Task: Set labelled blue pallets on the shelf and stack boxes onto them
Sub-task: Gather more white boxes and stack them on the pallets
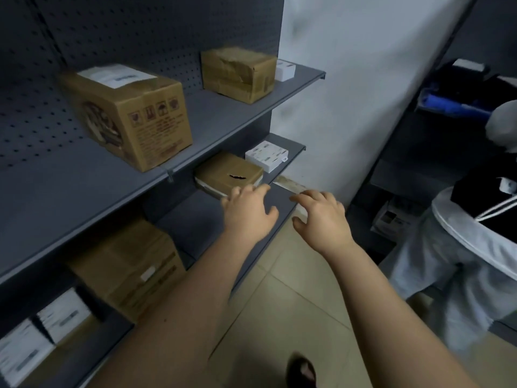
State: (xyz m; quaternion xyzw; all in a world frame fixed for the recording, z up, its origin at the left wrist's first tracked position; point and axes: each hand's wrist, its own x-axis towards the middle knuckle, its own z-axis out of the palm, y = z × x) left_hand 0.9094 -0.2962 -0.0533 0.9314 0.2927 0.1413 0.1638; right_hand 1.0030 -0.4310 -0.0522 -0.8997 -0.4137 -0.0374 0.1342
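The grey metal shelf (195,225) is carrying the flat brown cardboard box (232,173). The box is lying at eleven o'clock from the left hand (247,212), which is the nearer one. Its fingers (253,190) are spreading open at the box's near edge and holding nothing. The right hand (321,217) is hovering at three o'clock, open and empty, apart from the box.

The place looked like a stockroom or a shop's back room. Dark grey metal shelving (223,127) with a perforated back panel (112,29) rose above and to the left of the left hand (249,214), its tiers holding taped brown cartons (134,116) and small white labelled boxes (267,156). Beyond both hands stood a plain white wall (349,79); below them lay pale floor tiles (293,303). Right of the right hand (321,219), a second dark rack (419,163) held more goods
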